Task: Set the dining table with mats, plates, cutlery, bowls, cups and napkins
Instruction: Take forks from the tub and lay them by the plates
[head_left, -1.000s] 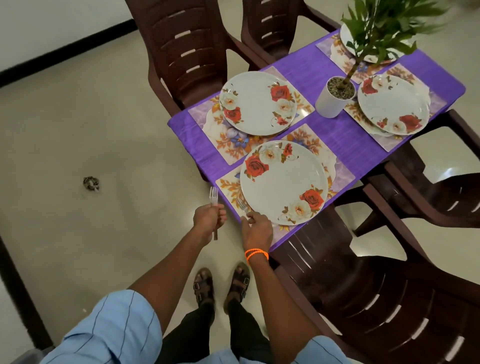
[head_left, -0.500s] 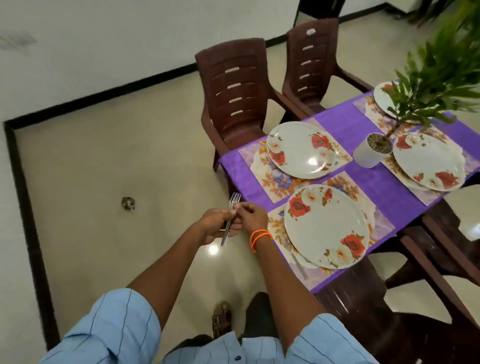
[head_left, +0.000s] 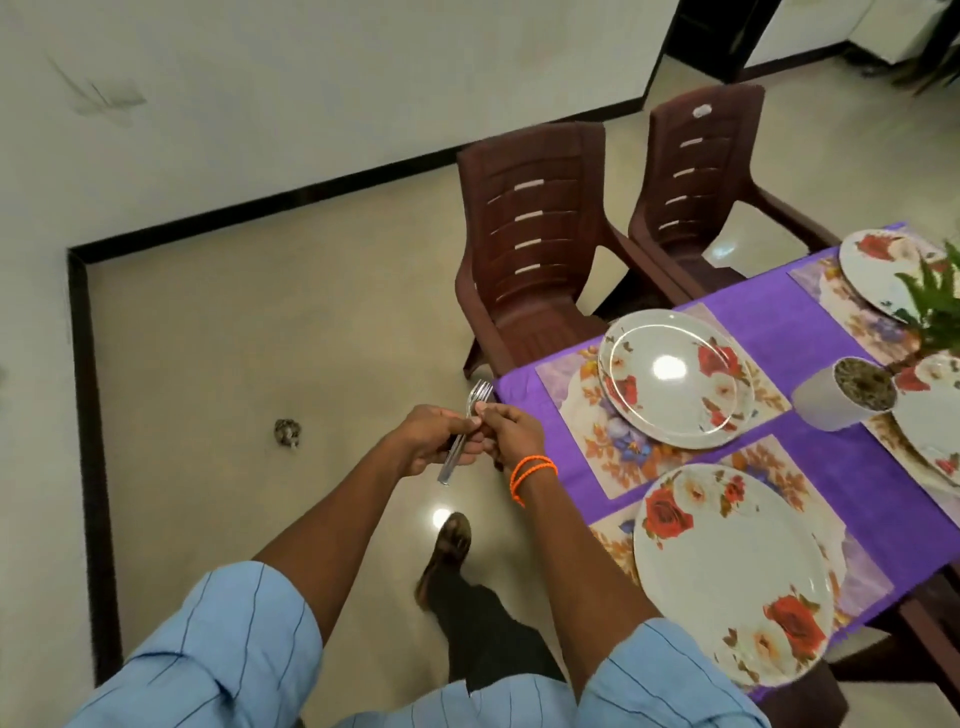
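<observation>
Nearest, beyond the purple-clothed tabletop's (head_left: 810, 332) left end: slim shiny steel forks (head_left: 462, 431), over the floor, tines up. Gripped mid-handle by left hand (head_left: 434, 439); pinched just below the tines by right hand (head_left: 511, 434). Probably light, rigid, slippery; best taken by the narrow handle. Farther right, floral white plates (head_left: 675, 371) resting on patterned mats (head_left: 587, 410).

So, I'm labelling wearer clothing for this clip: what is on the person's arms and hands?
Both arms wear light blue sleeves with thin dark stripes, pushed up to the elbows. The right wrist carries looped orange bands. Left hand and right hand are bare, without gloves.
</observation>
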